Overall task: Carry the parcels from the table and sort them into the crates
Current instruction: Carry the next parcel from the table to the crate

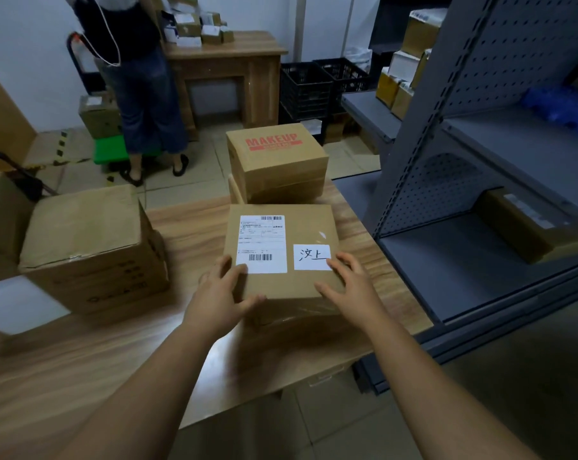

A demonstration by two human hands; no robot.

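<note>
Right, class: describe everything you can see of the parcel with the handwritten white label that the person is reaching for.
The parcel is a flat brown cardboard box lying level on the wooden table, in front of the MAKEUP box. Its top carries a printed shipping label with barcodes and a smaller white label with handwritten characters. It seems to rest on another box underneath. The left hand and right hand touch its near corners, fingers spread over the top edge.

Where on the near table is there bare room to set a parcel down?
Bare wood lies between the big carton and the labelled parcel, and along the table's near edge. The far right corner is crowded: the MAKEUP box sits right behind the parcel.
</note>
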